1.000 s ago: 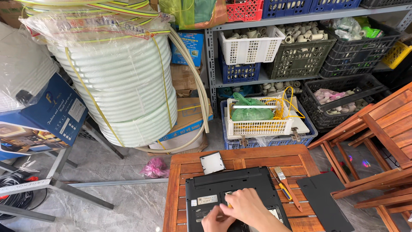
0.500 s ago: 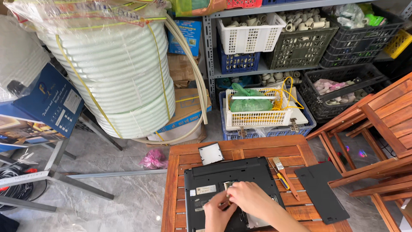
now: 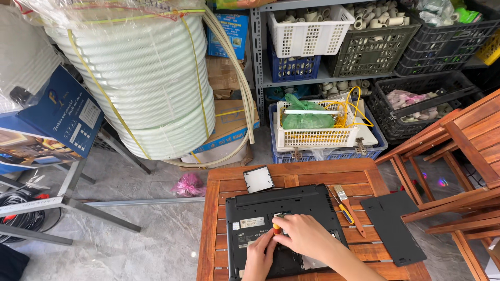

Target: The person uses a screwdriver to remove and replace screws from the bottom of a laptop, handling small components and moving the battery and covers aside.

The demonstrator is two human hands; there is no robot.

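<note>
Slatted wooden table (image 3: pixel 219 218), cluttered storeroom

We note a white rectangular label (image 3: pixel 252 222) and a smaller white sticker (image 3: pixel 236 226) on the black laptop base (image 3: pixel 271 205), near its left edge on the counter (image 3: pixel 213 208). A blue printed box (image 3: pixel 67 112) stands left of the counter. Brown cardboard boxes (image 3: pixel 229 122), one blue-banded, stand beyond its far-left corner; a blue package (image 3: pixel 228 31) sits above them.
</note>
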